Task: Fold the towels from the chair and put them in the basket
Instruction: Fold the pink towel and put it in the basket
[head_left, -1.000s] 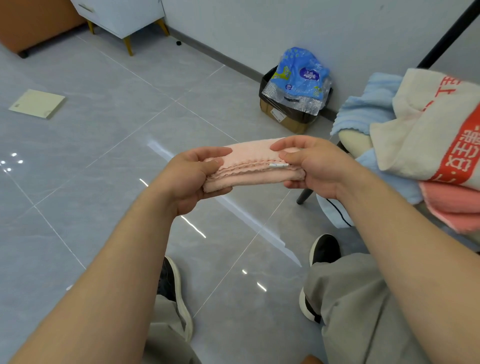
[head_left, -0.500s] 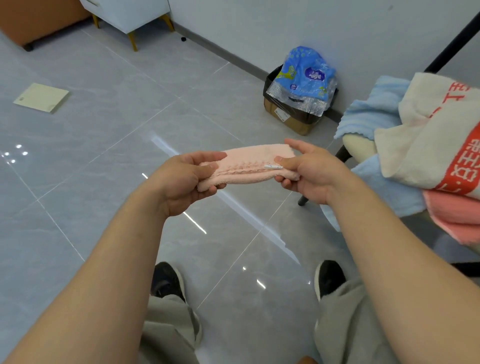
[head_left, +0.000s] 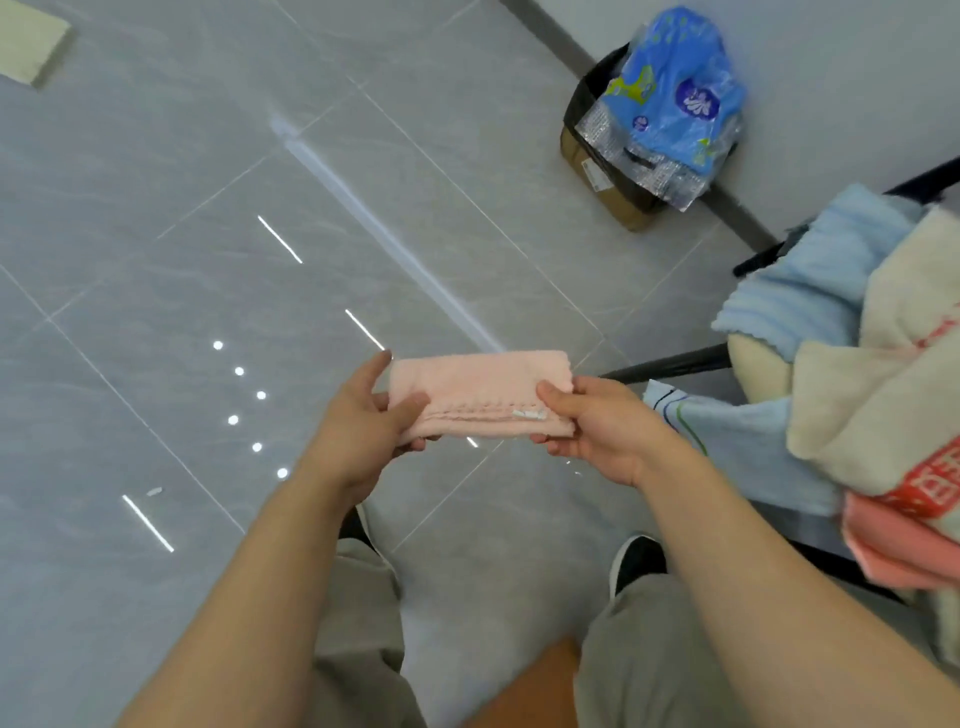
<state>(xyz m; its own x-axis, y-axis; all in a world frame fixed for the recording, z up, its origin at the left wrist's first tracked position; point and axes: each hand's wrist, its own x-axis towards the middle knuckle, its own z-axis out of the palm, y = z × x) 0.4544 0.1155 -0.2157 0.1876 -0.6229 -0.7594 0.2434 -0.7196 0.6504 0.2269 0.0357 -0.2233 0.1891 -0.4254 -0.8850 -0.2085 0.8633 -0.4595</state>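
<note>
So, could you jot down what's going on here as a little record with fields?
Held item: folded pink towel
Left hand: grips its left end
Right hand: pinches its right end
Waiting on chair: light blue towel, cream towel with red print, salmon towel
By wall: blue plastic bag in cardboard box
Basket: cannot pick one out

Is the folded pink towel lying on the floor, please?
No, the left hand and right hand hold the pink towel above the floor.

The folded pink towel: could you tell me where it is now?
In the head view the pink towel is mid-frame, held between the left hand and right hand above the floor, left of the chair's towels.
</note>
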